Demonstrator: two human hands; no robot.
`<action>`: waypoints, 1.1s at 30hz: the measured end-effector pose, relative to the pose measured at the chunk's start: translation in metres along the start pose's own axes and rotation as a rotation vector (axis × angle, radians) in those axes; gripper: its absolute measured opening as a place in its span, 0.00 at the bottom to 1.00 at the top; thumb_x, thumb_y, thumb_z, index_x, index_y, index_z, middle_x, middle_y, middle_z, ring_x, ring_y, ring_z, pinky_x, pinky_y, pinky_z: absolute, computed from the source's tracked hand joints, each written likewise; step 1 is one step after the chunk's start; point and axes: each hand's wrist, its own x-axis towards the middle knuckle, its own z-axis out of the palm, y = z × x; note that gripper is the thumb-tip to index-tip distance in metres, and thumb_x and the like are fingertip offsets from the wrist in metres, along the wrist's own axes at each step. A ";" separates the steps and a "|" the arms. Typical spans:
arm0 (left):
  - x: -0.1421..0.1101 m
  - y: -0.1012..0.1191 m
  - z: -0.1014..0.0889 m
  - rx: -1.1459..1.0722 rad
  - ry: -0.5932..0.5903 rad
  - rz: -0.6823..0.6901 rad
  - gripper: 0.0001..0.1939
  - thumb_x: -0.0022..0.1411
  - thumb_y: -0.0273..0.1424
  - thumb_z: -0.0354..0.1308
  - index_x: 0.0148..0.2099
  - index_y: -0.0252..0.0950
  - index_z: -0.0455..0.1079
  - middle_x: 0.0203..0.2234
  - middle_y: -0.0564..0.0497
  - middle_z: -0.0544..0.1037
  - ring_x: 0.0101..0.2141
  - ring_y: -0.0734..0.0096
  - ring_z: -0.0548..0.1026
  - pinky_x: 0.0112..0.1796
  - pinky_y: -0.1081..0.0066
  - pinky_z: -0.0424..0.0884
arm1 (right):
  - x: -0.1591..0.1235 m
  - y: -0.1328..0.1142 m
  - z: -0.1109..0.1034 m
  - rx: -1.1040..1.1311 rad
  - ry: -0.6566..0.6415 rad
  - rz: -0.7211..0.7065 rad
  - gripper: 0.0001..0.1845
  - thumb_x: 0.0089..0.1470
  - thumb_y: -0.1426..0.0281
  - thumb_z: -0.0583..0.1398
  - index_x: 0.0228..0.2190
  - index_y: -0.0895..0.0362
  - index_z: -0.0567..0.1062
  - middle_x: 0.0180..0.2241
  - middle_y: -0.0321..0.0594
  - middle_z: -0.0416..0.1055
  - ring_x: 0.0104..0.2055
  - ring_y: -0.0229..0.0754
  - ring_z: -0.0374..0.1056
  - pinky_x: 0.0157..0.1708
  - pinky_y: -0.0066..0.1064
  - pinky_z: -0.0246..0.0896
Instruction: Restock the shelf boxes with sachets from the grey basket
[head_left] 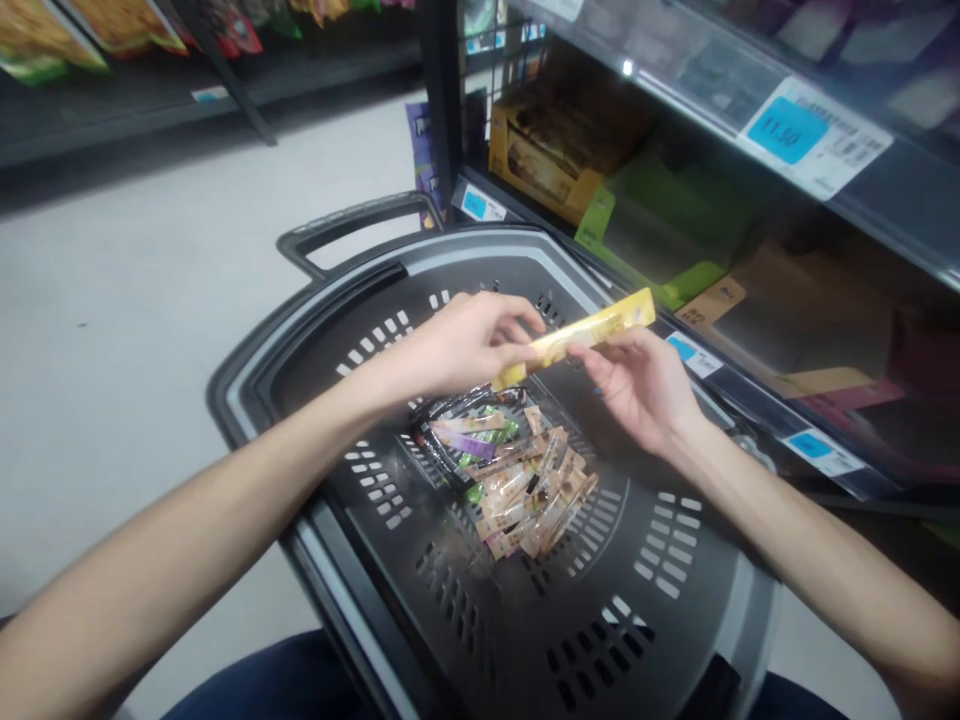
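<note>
A long, thin yellow snack packet (589,335) is stretched between my two hands above a dark grey shopping basket (292,350). My left hand (484,340) pinches its lower left end between thumb and fingers. Near the packet's other end, my right hand (649,385) grips it from below with thumb and fingertips. Under my hands, at the bottom of the basket, lies a loose pile of slim beige packets (536,490). Beside them are a purple packet (469,442) and some green ones, partly inside a dark tray-like wrapper.
To the right stands a shelf with price tags (814,135), an orange display box (547,160), and green and brown boxes. The basket's handle (360,230) juts out at the far side. Another shelf with bagged goods (45,40) stands across the pale floor (150,270).
</note>
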 end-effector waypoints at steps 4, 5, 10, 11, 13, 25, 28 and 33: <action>0.001 0.004 -0.007 0.064 0.218 0.027 0.10 0.64 0.29 0.56 0.44 0.39 0.78 0.34 0.49 0.84 0.33 0.68 0.80 0.35 0.68 0.74 | 0.003 -0.001 -0.004 0.003 -0.081 0.043 0.05 0.53 0.73 0.65 0.33 0.59 0.74 0.30 0.36 0.77 0.28 0.33 0.77 0.24 0.14 0.72; 0.002 0.006 -0.009 0.086 0.268 0.030 0.10 0.64 0.29 0.56 0.42 0.38 0.79 0.34 0.49 0.84 0.34 0.67 0.80 0.37 0.67 0.74 | 0.003 -0.001 -0.005 -0.007 -0.103 0.062 0.05 0.54 0.73 0.65 0.35 0.59 0.75 0.29 0.36 0.78 0.26 0.33 0.77 0.23 0.14 0.72; 0.001 0.014 -0.012 0.164 0.462 0.052 0.11 0.66 0.28 0.53 0.41 0.37 0.79 0.37 0.49 0.84 0.37 0.66 0.80 0.43 0.64 0.73 | 0.000 -0.004 -0.009 -0.164 -0.288 0.258 0.20 0.56 0.60 0.69 0.22 0.58 0.69 0.20 0.37 0.75 0.19 0.35 0.73 0.15 0.18 0.67; 0.000 0.015 -0.013 0.180 0.500 0.085 0.13 0.67 0.27 0.52 0.42 0.37 0.78 0.38 0.49 0.84 0.38 0.67 0.80 0.44 0.64 0.73 | -0.001 -0.005 -0.009 -0.207 -0.344 0.317 0.25 0.55 0.55 0.69 0.20 0.57 0.66 0.19 0.38 0.74 0.18 0.36 0.72 0.14 0.20 0.65; -0.002 0.015 -0.015 0.236 0.579 0.161 0.15 0.67 0.24 0.48 0.43 0.35 0.77 0.39 0.48 0.82 0.39 0.67 0.79 0.46 0.64 0.73 | -0.003 -0.007 -0.008 -0.284 -0.410 0.380 0.29 0.53 0.48 0.68 0.21 0.57 0.67 0.21 0.40 0.75 0.18 0.36 0.72 0.13 0.21 0.64; -0.012 0.019 -0.031 0.335 0.792 0.319 0.18 0.66 0.17 0.43 0.46 0.33 0.74 0.43 0.43 0.76 0.38 0.67 0.75 0.41 0.65 0.73 | -0.003 -0.029 0.005 -1.418 0.135 -1.392 0.22 0.57 0.65 0.67 0.50 0.53 0.66 0.59 0.57 0.65 0.62 0.58 0.63 0.58 0.56 0.62; -0.013 0.020 -0.031 0.350 0.764 0.347 0.17 0.67 0.18 0.44 0.47 0.32 0.74 0.43 0.43 0.76 0.38 0.66 0.75 0.40 0.65 0.73 | -0.003 -0.038 0.023 -1.542 -0.020 -1.481 0.27 0.59 0.68 0.66 0.57 0.51 0.65 0.63 0.55 0.65 0.64 0.57 0.63 0.61 0.56 0.60; -0.015 0.021 -0.030 0.348 0.763 0.350 0.18 0.68 0.19 0.43 0.47 0.32 0.73 0.44 0.42 0.73 0.36 0.67 0.74 0.38 0.65 0.73 | 0.009 -0.042 0.056 -1.756 -0.307 -1.326 0.07 0.67 0.67 0.59 0.46 0.52 0.72 0.56 0.48 0.75 0.56 0.54 0.71 0.51 0.48 0.69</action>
